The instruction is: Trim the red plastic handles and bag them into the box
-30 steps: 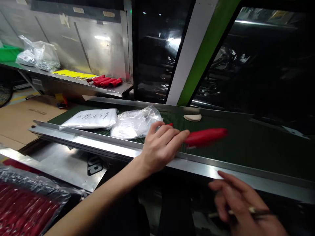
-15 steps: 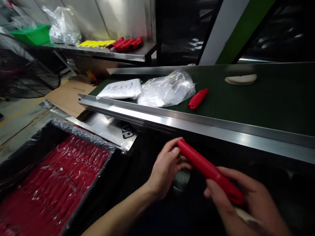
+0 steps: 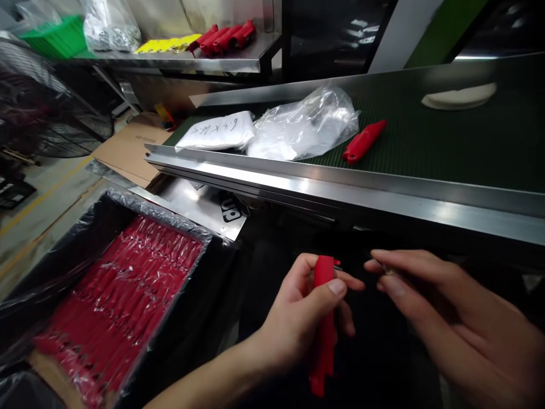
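Note:
Below the conveyor edge, my left hand (image 3: 293,318) is closed around a long red plastic part (image 3: 324,346), which stands nearly upright with its lower end past my palm. My thumb presses on its near face. To the right, apart from the part, my right hand (image 3: 451,324) pinches thumb and fingers together near its top end. A small dark bit seems to show at those fingertips, too small to name. Another red plastic part (image 3: 365,142) lies on the green conveyor belt (image 3: 404,150).
A clear plastic bag (image 3: 306,125) and a white marked packet (image 3: 217,132) lie on the belt, with a pale curved piece (image 3: 460,97) farther right. A lined box (image 3: 200,233) of bagged red parts stands at left. More red parts (image 3: 227,38) rest on a steel shelf (image 3: 238,65).
The red part has swung from slanting between both hands to upright in my left hand. My right hand has let go of it and moved up and right. The view has shifted.

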Demonstrator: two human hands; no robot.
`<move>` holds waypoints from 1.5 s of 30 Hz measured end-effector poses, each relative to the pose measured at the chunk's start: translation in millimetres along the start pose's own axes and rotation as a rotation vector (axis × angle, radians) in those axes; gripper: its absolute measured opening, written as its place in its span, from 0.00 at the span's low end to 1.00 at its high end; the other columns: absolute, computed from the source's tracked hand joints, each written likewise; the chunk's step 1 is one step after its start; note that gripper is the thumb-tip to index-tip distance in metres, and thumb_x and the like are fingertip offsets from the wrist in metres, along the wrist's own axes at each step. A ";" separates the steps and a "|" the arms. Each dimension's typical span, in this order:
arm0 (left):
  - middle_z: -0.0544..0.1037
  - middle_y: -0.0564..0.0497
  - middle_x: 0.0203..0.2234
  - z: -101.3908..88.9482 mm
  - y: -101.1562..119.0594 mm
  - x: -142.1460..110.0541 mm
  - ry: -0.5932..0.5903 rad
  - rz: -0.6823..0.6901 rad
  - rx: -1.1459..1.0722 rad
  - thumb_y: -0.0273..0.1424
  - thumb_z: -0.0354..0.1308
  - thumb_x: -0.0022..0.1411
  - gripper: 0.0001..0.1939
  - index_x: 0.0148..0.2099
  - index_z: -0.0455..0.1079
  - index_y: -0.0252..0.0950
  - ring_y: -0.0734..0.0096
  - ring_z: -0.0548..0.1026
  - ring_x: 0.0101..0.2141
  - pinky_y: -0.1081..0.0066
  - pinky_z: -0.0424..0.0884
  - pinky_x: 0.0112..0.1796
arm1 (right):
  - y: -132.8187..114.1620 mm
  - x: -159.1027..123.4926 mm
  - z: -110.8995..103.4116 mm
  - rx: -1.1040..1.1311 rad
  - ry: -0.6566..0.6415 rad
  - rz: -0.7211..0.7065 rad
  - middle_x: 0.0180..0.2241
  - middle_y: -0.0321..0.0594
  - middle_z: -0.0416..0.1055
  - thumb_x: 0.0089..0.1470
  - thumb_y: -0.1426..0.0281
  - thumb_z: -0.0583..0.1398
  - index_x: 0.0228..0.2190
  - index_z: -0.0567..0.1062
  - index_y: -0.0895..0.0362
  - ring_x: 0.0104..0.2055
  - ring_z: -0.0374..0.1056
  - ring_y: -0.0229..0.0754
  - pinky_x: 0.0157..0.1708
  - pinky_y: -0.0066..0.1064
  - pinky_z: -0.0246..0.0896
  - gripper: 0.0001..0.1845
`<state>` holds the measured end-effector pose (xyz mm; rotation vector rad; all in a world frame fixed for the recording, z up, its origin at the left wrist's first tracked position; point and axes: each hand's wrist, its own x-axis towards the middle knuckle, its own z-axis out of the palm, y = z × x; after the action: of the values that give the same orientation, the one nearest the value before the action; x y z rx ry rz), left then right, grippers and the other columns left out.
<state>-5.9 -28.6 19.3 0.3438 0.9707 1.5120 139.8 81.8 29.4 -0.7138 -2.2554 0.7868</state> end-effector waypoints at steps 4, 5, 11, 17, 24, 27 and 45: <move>0.70 0.54 0.21 3.7 1.8 -9.0 0.013 -0.054 0.062 0.38 0.58 0.65 0.14 0.46 0.65 0.34 0.83 0.64 0.18 0.84 0.60 0.20 | -11.9 3.1 1.7 -0.050 -0.061 -0.224 0.49 0.34 0.71 0.60 0.79 0.57 0.51 0.73 0.54 0.49 0.68 0.34 0.55 0.24 0.61 0.19; 0.70 0.54 0.21 4.2 2.3 -10.5 0.030 -0.062 0.070 0.39 0.59 0.64 0.15 0.46 0.64 0.34 0.83 0.64 0.18 0.84 0.60 0.20 | -11.6 3.7 1.0 -0.069 -0.073 -0.269 0.49 0.35 0.71 0.59 0.80 0.57 0.51 0.72 0.56 0.50 0.68 0.35 0.55 0.26 0.60 0.19; 0.70 0.54 0.22 1.1 0.5 -15.1 0.095 -0.100 0.102 0.47 0.54 0.64 0.19 0.44 0.65 0.35 0.80 0.64 0.18 0.81 0.59 0.19 | -7.5 5.4 -2.1 -0.144 -0.115 -0.393 0.45 0.39 0.72 0.57 0.82 0.59 0.48 0.74 0.61 0.47 0.68 0.37 0.50 0.31 0.63 0.17; 0.71 0.52 0.21 -1.8 -2.1 -14.8 0.096 -0.093 0.075 0.44 0.51 0.63 0.18 0.44 0.66 0.34 0.76 0.65 0.18 0.79 0.61 0.19 | -6.0 4.1 -2.8 -0.164 -0.122 -0.427 0.45 0.42 0.73 0.56 0.82 0.60 0.49 0.74 0.63 0.46 0.68 0.38 0.48 0.33 0.65 0.18; 0.71 0.53 0.21 -0.2 -1.4 -16.6 0.088 -0.095 0.082 0.43 0.51 0.63 0.16 0.43 0.65 0.35 0.77 0.65 0.19 0.80 0.61 0.20 | -3.8 1.6 -4.7 -0.196 -0.138 -0.439 0.45 0.42 0.73 0.58 0.78 0.60 0.48 0.75 0.61 0.46 0.69 0.40 0.46 0.34 0.65 0.16; 0.70 0.53 0.21 0.6 -0.7 -16.9 0.090 -0.101 0.076 0.42 0.52 0.64 0.15 0.43 0.65 0.35 0.77 0.65 0.20 0.80 0.62 0.21 | -2.4 0.6 -4.8 -0.204 -0.147 -0.433 0.45 0.43 0.73 0.58 0.78 0.60 0.48 0.75 0.62 0.46 0.69 0.41 0.46 0.35 0.66 0.16; 0.73 0.49 0.35 6.6 17.0 2.1 0.159 0.038 0.056 0.39 0.49 0.67 0.14 0.41 0.68 0.34 0.79 0.67 0.24 0.80 0.64 0.22 | -10.8 -26.6 2.8 -0.216 -0.245 -0.427 0.48 0.41 0.71 0.60 0.78 0.57 0.53 0.71 0.56 0.46 0.66 0.40 0.44 0.37 0.60 0.20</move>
<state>-13.1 -22.6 35.1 0.2862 1.1394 1.5667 152.1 56.2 24.9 -0.2155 -2.6158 0.4450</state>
